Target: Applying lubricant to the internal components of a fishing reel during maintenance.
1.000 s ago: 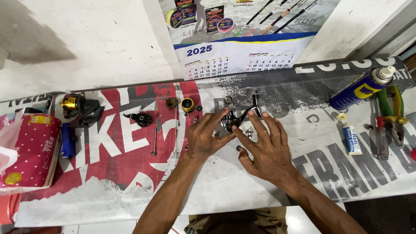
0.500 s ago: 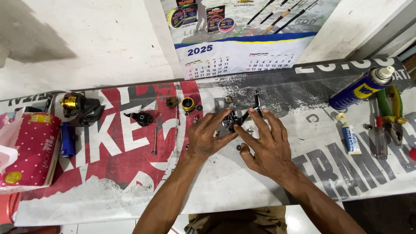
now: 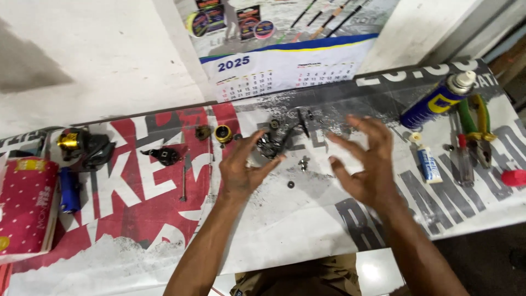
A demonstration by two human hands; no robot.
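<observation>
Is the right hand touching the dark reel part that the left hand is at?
Apart. The head view shows the right hand open, with bare table between it and the dark reel part, which only the left hand touches.

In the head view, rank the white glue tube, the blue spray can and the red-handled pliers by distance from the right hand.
1. White glue tube, just right of the right hand.
2. Blue spray can, up and right.
3. Red-handled pliers, farther right.

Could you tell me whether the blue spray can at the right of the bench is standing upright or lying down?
Lying down: the blue spray can with a white cap rests on its side on the printed bench cover, cap pointing toward the wall.
</observation>
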